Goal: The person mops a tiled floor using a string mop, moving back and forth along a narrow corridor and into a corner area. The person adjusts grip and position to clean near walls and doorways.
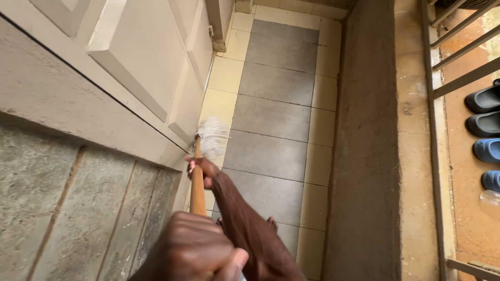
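**Inspector:** Hands first. State of each?

**Assistant:** Left hand [195, 250] sits nearest the camera, fingers curled tight round the upper end of the wooden mop handle [197, 190]. Right hand [202, 170] is lower down the same handle, arm stretched forward, fingers wrapped round the wood just above the head. Both are clamped on the handle.

**Inspector:** Position of the mop itself?

**Assistant:** Handle runs away from the person, nearly straight ahead in the view. White string mop head [212, 136] rests on the cream border tile, at the foot of the white panelled door [151, 62], touching or just beside its lower edge; which one I cannot tell.

**Inspector:** Surroundings?

**Assistant:** Tiled floor [276, 119] of grey squares with cream edging forms a narrow strip. Rough stone wall [67, 208] stands to the left, below the door frame. Bare toes [272, 222] show behind the right forearm. Low plastered wall [364, 156] bounds the right side, topped by a metal railing [458, 78]. Beyond it, black and blue slippers [484, 125] lie in a row on an orange floor.
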